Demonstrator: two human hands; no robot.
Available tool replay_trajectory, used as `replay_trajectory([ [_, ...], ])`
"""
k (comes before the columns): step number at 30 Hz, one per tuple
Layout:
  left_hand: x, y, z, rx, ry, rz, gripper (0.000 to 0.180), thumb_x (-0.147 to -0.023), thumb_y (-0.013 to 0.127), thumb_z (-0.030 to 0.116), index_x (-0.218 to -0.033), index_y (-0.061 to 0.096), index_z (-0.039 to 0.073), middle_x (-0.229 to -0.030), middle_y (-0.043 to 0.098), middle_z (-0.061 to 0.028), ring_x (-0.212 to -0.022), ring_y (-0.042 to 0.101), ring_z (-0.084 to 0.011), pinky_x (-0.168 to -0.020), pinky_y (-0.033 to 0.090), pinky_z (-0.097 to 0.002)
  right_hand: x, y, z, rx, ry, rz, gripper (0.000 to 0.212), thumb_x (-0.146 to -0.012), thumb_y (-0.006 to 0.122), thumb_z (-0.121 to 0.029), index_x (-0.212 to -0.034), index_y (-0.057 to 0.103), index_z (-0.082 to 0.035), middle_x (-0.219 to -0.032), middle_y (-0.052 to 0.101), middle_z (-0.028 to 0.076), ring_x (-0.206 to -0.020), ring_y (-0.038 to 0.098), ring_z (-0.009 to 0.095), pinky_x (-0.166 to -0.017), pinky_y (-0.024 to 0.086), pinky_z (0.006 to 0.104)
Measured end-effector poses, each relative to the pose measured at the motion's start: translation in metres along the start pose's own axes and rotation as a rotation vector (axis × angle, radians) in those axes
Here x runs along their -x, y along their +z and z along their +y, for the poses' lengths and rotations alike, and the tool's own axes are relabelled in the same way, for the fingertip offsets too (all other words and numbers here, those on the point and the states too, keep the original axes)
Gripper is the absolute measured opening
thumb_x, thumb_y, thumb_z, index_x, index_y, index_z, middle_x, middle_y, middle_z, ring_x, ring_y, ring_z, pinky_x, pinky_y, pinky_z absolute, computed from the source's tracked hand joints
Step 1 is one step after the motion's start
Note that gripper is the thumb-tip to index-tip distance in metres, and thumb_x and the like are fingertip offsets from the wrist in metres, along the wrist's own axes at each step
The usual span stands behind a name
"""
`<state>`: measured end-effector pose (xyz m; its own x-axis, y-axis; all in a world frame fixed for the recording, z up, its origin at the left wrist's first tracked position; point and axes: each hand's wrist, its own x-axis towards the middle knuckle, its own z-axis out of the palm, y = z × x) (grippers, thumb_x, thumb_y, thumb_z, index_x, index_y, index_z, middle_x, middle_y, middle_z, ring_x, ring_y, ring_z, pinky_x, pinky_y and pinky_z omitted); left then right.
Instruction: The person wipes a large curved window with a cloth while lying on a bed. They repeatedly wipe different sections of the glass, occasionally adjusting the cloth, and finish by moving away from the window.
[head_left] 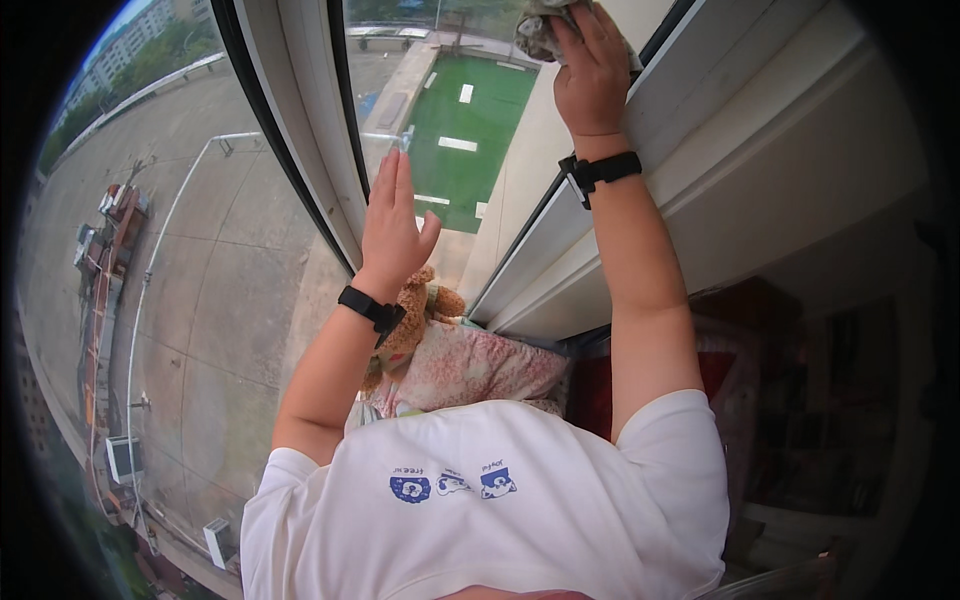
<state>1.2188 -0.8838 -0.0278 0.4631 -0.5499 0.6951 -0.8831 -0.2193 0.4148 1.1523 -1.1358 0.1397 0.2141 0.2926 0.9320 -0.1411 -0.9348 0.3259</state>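
My right hand is raised high, pressing a crumpled grey patterned cloth against the upper part of the window pane, close to the frame on the right. The fingers spread over the cloth, and part of it is hidden under them. My left hand is lower and to the left, beside the white window post. Its fingers are stretched upward and the thumb stands apart, with nothing held. Whether its palm touches the glass I cannot tell. Each wrist has a black strap.
Below my left forearm lie a brown plush toy and a pink-and-white patterned cushion. A wide white frame runs along the right. Outside, far below, are a concrete roof and a green surface.
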Motion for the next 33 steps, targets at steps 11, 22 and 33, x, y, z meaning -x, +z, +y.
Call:
replay_trajectory([
  [11, 0.027, 0.012, -0.011, 0.008, -0.084, -0.146, 0.079, -0.079, 0.063, 0.011, -0.148, 0.028, -0.007, -0.155, 0.029, -0.0245, -0.143, 0.030, -0.0392, -0.116, 0.029, -0.0447, 0.090, 0.009, -0.034, 0.064, 0.204, 0.058, 0.033, -0.083, 0.056, 0.007, -0.113, 0.066, -0.003, -0.137, 0.052, 0.014, -0.124, 0.048, 0.043, -0.104, 0.041, 0.0516],
  [22, 0.088, 0.025, -0.035, -0.060, -0.112, -0.302, 0.077, -0.080, 0.063, 0.010, -0.147, 0.029, -0.007, -0.152, 0.033, -0.0265, -0.142, 0.032, -0.0414, -0.117, 0.028, -0.0461, 0.282, 0.018, -0.129, 0.015, 0.572, -0.187, 0.032, -0.082, 0.057, 0.008, -0.110, 0.069, -0.003, -0.130, 0.057, 0.015, -0.128, 0.048, 0.042, -0.108, 0.041, 0.0498],
  [33, 0.066, 0.013, 0.021, 0.113, -0.101, -0.291, 0.074, -0.082, 0.061, 0.012, -0.147, 0.031, -0.006, -0.149, 0.038, -0.0266, -0.135, 0.040, -0.0428, -0.112, 0.035, -0.0441, 0.244, -0.073, -0.179, -1.618, 2.064, 0.360, 0.039, -0.093, 0.046, 0.004, -0.130, 0.056, -0.002, -0.123, 0.064, 0.013, -0.111, 0.063, 0.027, -0.100, 0.050, 0.0395],
])
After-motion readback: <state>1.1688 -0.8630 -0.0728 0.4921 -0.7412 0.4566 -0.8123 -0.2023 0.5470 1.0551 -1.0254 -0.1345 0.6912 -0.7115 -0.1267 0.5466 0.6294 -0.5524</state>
